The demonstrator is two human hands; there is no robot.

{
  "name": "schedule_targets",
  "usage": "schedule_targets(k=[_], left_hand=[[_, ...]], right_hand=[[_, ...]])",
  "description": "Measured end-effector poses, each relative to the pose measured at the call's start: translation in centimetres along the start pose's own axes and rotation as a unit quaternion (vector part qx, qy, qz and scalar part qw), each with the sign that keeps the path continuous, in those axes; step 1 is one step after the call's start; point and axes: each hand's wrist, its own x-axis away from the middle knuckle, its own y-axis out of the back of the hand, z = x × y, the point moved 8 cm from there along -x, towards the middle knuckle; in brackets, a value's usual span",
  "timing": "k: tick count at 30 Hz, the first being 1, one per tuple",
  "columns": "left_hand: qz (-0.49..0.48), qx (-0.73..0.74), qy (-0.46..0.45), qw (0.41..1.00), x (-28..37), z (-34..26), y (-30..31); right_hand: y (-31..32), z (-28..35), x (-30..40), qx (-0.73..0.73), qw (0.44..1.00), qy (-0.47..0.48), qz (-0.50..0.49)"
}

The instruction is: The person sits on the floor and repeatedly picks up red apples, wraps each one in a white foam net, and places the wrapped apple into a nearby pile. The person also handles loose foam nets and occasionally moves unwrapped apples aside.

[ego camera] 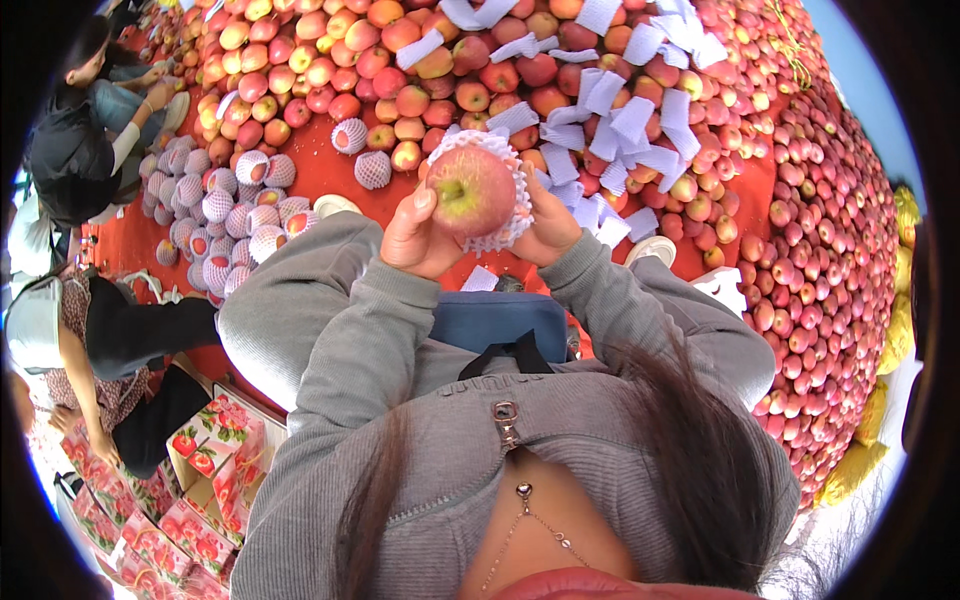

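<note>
A red apple (474, 191) with a yellow-green hollow at its stem is held up between my two hands. A white foam net sleeve (520, 196) lies behind it and around its right side. My left hand (421, 234) grips the apple's left side, thumb on the skin. On the other side my right hand (551, 221) holds the sleeve and apple, its fingers partly hidden behind them. Flat white foam sleeves (626, 124) are scattered over the bare apples (390, 82) ahead. Two apples in foam nets (373, 170) rest on the red cloth nearby.
Many netted apples (217, 206) are heaped at the left. A large apple pile (825, 300) covers the right. Printed cardboard boxes (217, 442) stand lower left, near a co-worker's arm (86, 390). Another person (75, 142) sits upper left. A blue stool (499, 322) shows between my legs.
</note>
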Motion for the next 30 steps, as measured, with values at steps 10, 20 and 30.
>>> schedule_targets(k=[10,20,30], left_hand=[[-0.161,-0.455,-0.058,0.874,-2.5,-0.5,0.1],[0.138,-0.279,0.119,0.943,-2.1,9.5,-13.8],[-0.106,-0.336,0.201,0.914,-4.1,11.1,-0.9]], right_hand=[[-1.9,9.6,7.5,0.576,0.754,0.300,-0.102],[-7.3,17.5,18.1,0.779,0.552,0.295,-0.034],[22.6,30.8,51.0,0.641,0.316,0.181,-0.675]])
